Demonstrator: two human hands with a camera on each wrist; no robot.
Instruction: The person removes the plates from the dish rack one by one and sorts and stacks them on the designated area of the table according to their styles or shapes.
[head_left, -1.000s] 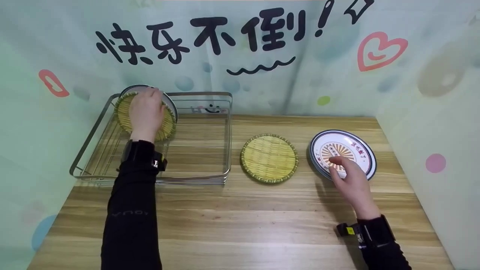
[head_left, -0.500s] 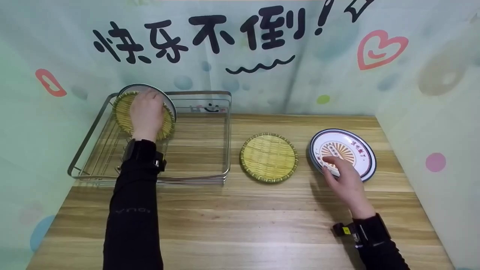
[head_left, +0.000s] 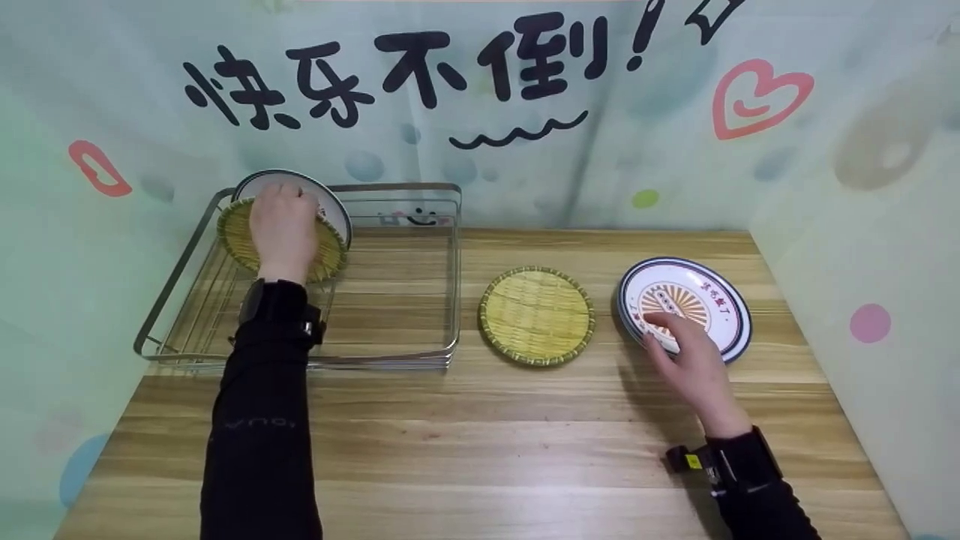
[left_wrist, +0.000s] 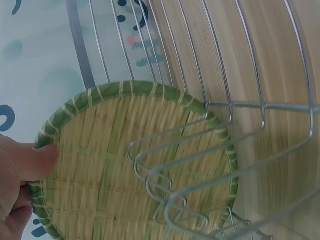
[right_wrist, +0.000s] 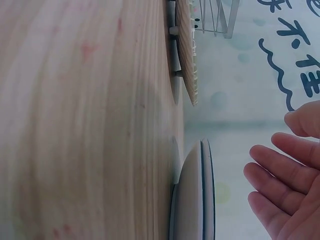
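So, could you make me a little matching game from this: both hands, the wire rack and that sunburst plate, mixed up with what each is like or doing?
Column one
1. left hand
2. wire rack
3. right hand
4. sunburst plate

Column two
A. white, with dark blue lines round its edge
B. fingers parted, holding nothing
C. grips the edge of a round woven bamboo tray
D. silvery metal

Right pairs: 1-C, 2-D, 3-B, 4-A

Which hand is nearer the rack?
Left. The left hand is at the rack's back left, holding a woven tray; the right hand hovers by a plate, well right of the rack.
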